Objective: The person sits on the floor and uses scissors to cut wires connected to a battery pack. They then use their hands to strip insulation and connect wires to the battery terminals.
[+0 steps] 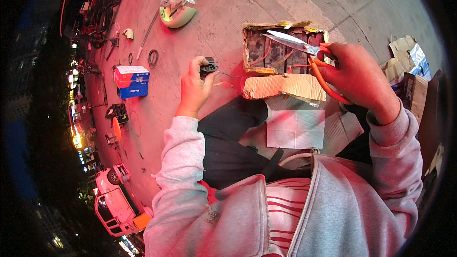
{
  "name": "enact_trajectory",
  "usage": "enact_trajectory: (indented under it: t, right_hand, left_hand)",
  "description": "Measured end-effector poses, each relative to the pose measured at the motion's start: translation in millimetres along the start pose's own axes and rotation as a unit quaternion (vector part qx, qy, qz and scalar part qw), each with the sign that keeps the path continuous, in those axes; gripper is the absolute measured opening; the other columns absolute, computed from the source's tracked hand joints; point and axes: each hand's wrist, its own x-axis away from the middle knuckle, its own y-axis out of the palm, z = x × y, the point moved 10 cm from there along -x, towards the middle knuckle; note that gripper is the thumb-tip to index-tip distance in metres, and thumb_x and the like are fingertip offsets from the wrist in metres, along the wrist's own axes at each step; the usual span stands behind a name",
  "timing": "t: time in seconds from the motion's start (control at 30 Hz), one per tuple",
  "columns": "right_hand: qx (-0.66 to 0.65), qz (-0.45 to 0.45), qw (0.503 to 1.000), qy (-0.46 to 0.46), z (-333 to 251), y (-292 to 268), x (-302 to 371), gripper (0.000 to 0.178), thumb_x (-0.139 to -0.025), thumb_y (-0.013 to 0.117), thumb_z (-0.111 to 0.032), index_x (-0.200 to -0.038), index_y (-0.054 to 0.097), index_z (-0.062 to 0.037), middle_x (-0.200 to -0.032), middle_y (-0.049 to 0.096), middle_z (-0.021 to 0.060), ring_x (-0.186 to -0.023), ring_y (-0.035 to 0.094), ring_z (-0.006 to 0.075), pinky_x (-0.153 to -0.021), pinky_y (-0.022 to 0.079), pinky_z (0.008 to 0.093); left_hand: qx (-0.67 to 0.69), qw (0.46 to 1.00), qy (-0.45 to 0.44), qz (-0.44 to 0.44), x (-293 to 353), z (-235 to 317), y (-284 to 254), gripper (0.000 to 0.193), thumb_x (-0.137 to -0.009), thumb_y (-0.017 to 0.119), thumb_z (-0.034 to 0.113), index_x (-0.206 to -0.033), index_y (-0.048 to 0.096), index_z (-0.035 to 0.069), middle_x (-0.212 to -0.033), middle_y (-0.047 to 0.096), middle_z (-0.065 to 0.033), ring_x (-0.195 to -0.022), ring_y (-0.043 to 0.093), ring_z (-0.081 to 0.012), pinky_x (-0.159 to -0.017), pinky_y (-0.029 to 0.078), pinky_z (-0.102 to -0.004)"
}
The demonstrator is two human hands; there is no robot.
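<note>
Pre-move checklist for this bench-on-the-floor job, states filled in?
1. Black connector secure in left hand: ok, pinched between thumb and fingers.
2. Scissors in right hand: ok, held by the orange handles.
3. Scissors clear of the wires in the box: cannot tell, they overlap in this view.
4. Cardboard box open: ok, dark blocks exposed.
5. Gloves on: not ok, both hands bare.

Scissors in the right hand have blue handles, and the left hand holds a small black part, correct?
Not quite: the head view shows the scissors have orange handles, not blue. The right hand holds them, and the left hand holds a small black part.
</note>
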Motion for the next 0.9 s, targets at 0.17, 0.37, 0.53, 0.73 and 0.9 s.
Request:
enact_trajectory:
  t: [0.17, 0.37, 0.53, 0.73, 0.9]
  right_hand:
    - [-0.002, -0.025, 0.999, 0.031, 5, 2, 0, 0.036, -0.085, 0.068, -0.037, -0.088, 0.069, -0.0008, -0.077, 0.063, 0.0263, -0.077, 0.063, 0.0450, -0.063, 0.050, 0.0477]
    - [0.013, -0.033, 0.999, 0.024, 6, 8, 1, 0.035, -0.084, 0.069, -0.036, -0.089, 0.069, -0.0012, -0.078, 0.064, 0.0261, -0.078, 0.063, 0.0448, -0.064, 0.050, 0.0483]
    - [0.003, -0.034, 0.999, 0.028, 6, 7, 3, 0.034, -0.084, 0.070, -0.036, -0.090, 0.069, -0.0020, -0.079, 0.064, 0.0257, -0.078, 0.063, 0.0446, -0.065, 0.051, 0.0488]
    - [-0.010, -0.012, 1.000, -0.008, 0, 0, 2, 0.030, -0.086, 0.069, -0.029, -0.090, 0.066, 0.0010, -0.077, 0.061, 0.0266, -0.075, 0.059, 0.0467, -0.062, 0.047, 0.0462]
    - [-0.021, -0.017, 1.000, -0.001, 3, -1, 6, 0.031, -0.086, 0.069, -0.027, -0.091, 0.065, 0.0028, -0.075, 0.060, 0.0265, -0.072, 0.058, 0.0468, -0.060, 0.046, 0.0451]
  left_hand:
    - [0.016, 1.000, 0.025, 0.008, 1, 9, -1, 0.045, -0.083, 0.074, -0.001, -0.118, 0.048, 0.005, -0.102, 0.065, -0.0119, -0.090, 0.067, -0.0197, -0.081, 0.053, -0.0324]
    - [-0.023, 0.998, 0.059, 0.011, 0, 18, -1, 0.048, -0.081, 0.075, -0.002, -0.120, 0.048, 0.006, -0.102, 0.063, -0.0099, -0.092, 0.064, -0.0183, -0.083, 0.052, -0.0318]
    - [-0.103, 0.991, 0.074, 0.035, 0, 14, -6, 0.044, -0.078, 0.072, -0.001, -0.115, 0.052, 0.010, -0.101, 0.069, -0.0140, -0.090, 0.068, -0.0338, -0.078, 0.052, -0.0424]
    - [-0.298, 0.948, -0.103, -0.045, 4, -54, -19, 0.039, -0.082, 0.069, 0.002, -0.117, 0.055, 0.013, -0.089, 0.070, -0.0160, -0.088, 0.069, -0.0362, -0.076, 0.052, -0.0437]
    - [-0.260, 0.953, -0.152, 0.028, 15, -76, -39, 0.032, -0.083, 0.070, 0.009, -0.112, 0.058, 0.016, -0.095, 0.071, -0.0152, -0.093, 0.068, -0.0360, -0.075, 0.051, -0.0473]
